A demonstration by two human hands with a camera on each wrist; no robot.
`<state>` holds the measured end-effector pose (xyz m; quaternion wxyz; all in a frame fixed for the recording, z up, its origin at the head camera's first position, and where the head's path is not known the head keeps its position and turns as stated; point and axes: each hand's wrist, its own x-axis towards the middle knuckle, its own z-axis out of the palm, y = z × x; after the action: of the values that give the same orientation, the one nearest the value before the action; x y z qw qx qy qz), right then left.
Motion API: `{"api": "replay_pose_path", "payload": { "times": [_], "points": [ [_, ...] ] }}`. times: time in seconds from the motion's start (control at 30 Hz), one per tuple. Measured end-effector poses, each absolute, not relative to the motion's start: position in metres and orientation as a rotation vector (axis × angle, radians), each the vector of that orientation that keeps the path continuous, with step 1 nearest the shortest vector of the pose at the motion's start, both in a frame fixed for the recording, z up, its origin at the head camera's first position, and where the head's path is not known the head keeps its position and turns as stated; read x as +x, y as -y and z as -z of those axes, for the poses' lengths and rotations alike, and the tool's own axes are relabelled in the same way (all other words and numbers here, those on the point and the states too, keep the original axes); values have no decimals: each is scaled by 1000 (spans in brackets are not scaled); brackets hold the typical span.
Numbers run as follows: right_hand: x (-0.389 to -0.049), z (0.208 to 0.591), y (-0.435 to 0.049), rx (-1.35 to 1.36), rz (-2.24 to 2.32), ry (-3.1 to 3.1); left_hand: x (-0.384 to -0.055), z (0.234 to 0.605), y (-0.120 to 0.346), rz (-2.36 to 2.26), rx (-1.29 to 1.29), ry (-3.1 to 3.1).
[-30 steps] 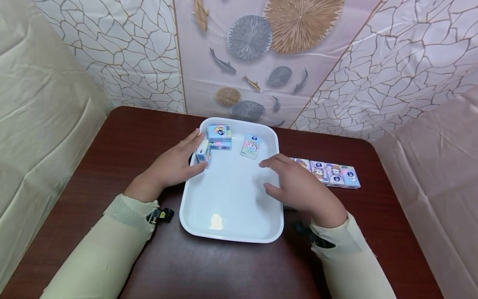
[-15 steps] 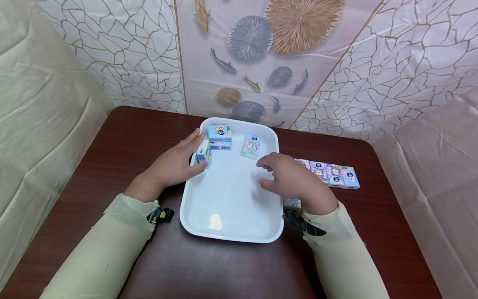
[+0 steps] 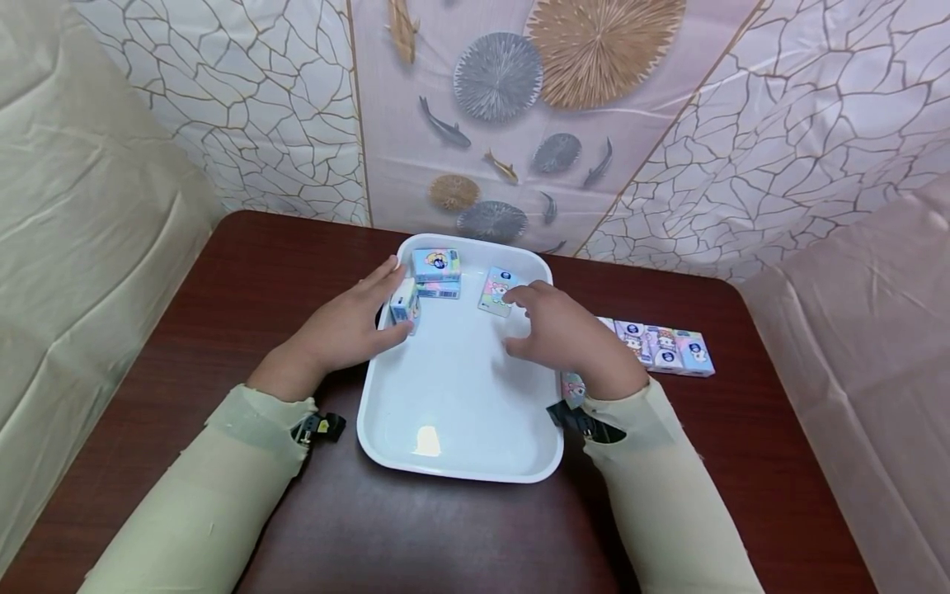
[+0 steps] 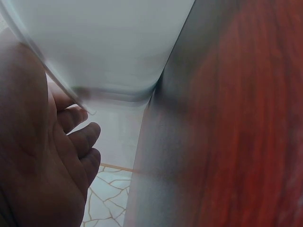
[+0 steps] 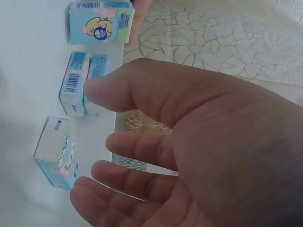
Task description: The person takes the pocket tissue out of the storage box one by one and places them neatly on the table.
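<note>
My right hand (image 3: 560,334), empty with thumb and fingers parted, reaches over the single packet (image 3: 494,287) in the tray's (image 3: 460,412) far right part; my left hand (image 3: 349,326) lies relaxed over the left rim. An off-centre pinch could skid that packet across the glossy floor. Since the earlier frame, only my right hand has come closer.

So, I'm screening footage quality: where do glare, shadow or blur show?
Head: glare at the near end of the white rectangular tray, soft shadow below the right fingers; left wrist: the reddish-brown wood-grained table looks blurred; right wrist: fine print on the small pastel-blue boxes looks soft.
</note>
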<state>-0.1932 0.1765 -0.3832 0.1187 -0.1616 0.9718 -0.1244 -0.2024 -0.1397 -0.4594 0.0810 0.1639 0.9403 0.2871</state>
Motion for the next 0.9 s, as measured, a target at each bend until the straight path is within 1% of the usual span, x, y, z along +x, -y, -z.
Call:
{"api": "replay_pose_path", "payload": {
  "times": [0.47, 0.9],
  "points": [
    [-222, 395, -162, -358, 328, -2880, -202, 459, 141, -867, 506, -2819],
    [-239, 404, -152, -269, 256, -2884, -203, 460, 141, -877, 502, -2813]
  ]
}}
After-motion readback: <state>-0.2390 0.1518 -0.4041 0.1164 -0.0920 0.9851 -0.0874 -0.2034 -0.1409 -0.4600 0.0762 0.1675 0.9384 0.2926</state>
